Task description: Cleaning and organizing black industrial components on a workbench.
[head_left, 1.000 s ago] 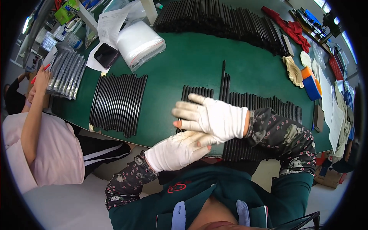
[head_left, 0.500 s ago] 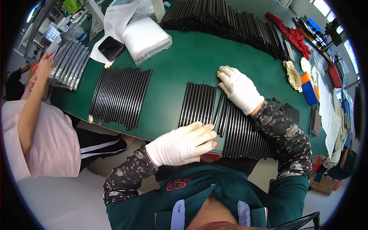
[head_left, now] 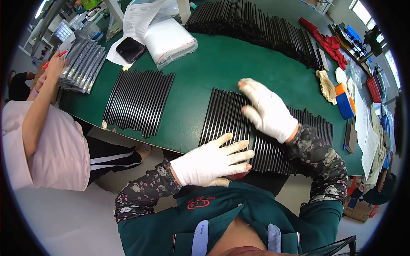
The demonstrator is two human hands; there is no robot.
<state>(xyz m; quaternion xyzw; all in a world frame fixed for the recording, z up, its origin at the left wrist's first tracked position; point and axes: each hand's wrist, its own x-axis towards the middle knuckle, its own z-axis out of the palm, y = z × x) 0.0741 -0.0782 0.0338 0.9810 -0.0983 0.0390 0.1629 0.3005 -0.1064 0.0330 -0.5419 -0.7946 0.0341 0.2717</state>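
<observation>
In a white glove, my left hand [head_left: 209, 163] lies spread over the near ends of a row of slim black rods [head_left: 223, 112]. My right hand [head_left: 270, 112], gloved too with bare fingertips, is over the far right part of that row, thumb and fingers apart and slightly blurred. Neither hand grips a rod. Under my right forearm and wrist lies another group of black rods [head_left: 273, 154], with a narrow gap between it and the row. A separate row of the same rods [head_left: 139, 102] rests farther left on the green table [head_left: 190, 87].
A large heap of black rods [head_left: 252, 32] runs along the back. Plastic bags [head_left: 171, 40], a phone [head_left: 130, 50] and papers lie back left. A red cloth [head_left: 324, 40] and orange-blue tape rolls [head_left: 345, 102] are at right. A co-worker's hand [head_left: 55, 66] holds a red pen by bagged packs.
Several loose rods in the gap have shifted left against the middle row, which is now wider. My right hand has lifted or drawn slightly nearer, and my left hand has slid a little right.
</observation>
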